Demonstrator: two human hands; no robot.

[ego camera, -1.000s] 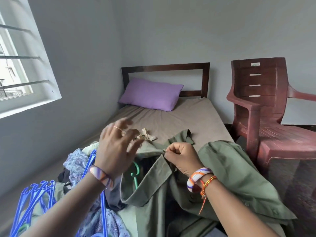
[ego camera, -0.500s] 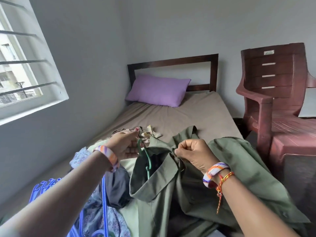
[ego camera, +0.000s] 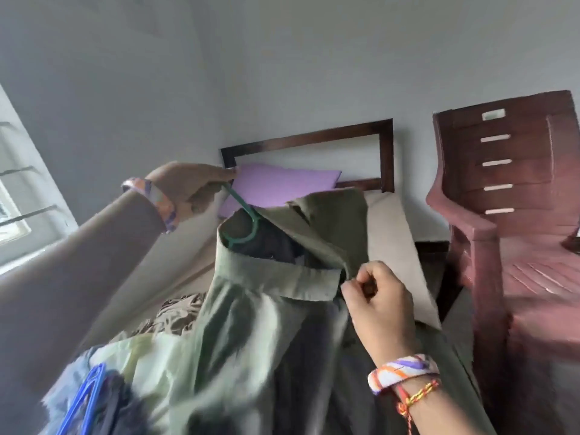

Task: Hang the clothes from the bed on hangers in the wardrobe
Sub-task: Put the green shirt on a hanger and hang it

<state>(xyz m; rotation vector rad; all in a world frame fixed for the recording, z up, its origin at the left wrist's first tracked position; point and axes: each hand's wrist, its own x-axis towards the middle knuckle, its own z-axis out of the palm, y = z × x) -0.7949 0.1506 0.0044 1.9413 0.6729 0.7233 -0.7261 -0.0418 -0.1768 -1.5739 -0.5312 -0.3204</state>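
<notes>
Lying nearest, at the lower left: blue hangers (ego camera: 86,400) on a blurred heap of clothes (ego camera: 131,365), pale green and dark pieces mixed, on the bed.

Right hand (ego camera: 378,298): fingers curled, pinching the front edge of the green shirt (ego camera: 260,340) just below the collar. Striped bangle and red-yellow thread at the wrist.

Green shirt: lifted above the bed, collar uppermost, body hanging down toward the clothes heap; one collar flap stands open.

Green hanger (ego camera: 243,226): hook rising out of the shirt's neck opening, its shoulders hidden inside the cloth.

Left hand (ego camera: 191,188): raised, fingers closed around the top of the hanger hook, carrying the shirt's weight. Striped bangle at the wrist.

Bed (ego camera: 389,243): tan sheet, dark wooden headboard against the grey wall, purple pillow (ego camera: 282,188) at the head.

Chair (ego camera: 514,189): reddish-brown plastic, just beside the bed on the right.

Window (ego camera: 18,196): barred, far left.
</notes>
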